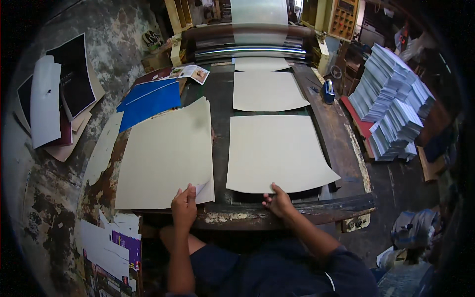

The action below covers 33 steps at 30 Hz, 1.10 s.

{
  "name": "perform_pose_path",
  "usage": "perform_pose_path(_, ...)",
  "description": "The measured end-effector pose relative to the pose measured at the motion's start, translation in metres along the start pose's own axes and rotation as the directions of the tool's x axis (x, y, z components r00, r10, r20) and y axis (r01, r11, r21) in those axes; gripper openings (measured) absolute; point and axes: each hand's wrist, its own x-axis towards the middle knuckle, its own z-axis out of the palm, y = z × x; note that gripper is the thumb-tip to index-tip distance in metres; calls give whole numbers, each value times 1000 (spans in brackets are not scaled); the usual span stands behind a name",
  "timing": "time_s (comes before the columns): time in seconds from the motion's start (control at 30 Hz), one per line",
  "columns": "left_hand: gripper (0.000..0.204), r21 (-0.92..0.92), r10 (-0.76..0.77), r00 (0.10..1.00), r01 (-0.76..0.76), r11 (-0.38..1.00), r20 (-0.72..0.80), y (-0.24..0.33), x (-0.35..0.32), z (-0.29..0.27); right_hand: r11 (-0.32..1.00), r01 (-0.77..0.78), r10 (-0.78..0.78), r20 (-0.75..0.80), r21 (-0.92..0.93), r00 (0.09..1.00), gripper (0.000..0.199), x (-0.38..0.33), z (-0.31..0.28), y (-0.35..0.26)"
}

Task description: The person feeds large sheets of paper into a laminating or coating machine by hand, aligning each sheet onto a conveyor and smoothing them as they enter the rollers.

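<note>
Likely for control, left hand (184, 208) pinches the rectangular cream paper stack (166, 153); right hand (281, 202) pinches the rectangular cream sheet (276, 152) beside it.

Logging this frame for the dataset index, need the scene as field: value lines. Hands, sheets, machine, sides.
left hand: at near edge of left cream pile, beside a lifted corner; grip unclear
right hand: thumb above, fingers under the near edge of the nearest cream sheet
sheet row: nearest, middle sheet, far sheet, leading toward the rollers
machine: rollers at far end, translucent sheet hanging above
left side: blue sheets beyond the pile
right side: tape dispenser; white paper stacks on a red board
</note>
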Motion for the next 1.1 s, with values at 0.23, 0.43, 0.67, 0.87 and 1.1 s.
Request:
perform_pose_path(0.23, 44, -793, -615, 723, 156, 589, -315, 9, 7, 13, 991, 131, -129, -38, 30, 991, 44, 60, 6, -27)
perform_pose_path(0.43, 33, -117, 111, 981, -130, 985, -159, 39, -21, 17, 996, 93, -91, -102, 11, 991, 71, 33, 34, -37)
perform_pose_path(0.67, 31, -340, 390, 859, -276, 899, 333, 49, -32, 2, 962, -44, 109, 230, -271, 967, 51, -65, -3, -30)
perform_pose_path(0.87, 60, 142, 358, 906, -394, 908, 225, 32, -2, -13, 973, -84, 109, 110, -214, 988, 39, -109, -38, 13)
perform_pose_path(1.1, 50, 74, 167, 958, -188, 979, 232, 11, 7, -9, 959, -155, 180, 84, -239, 980, 47, -164, -58, 50)
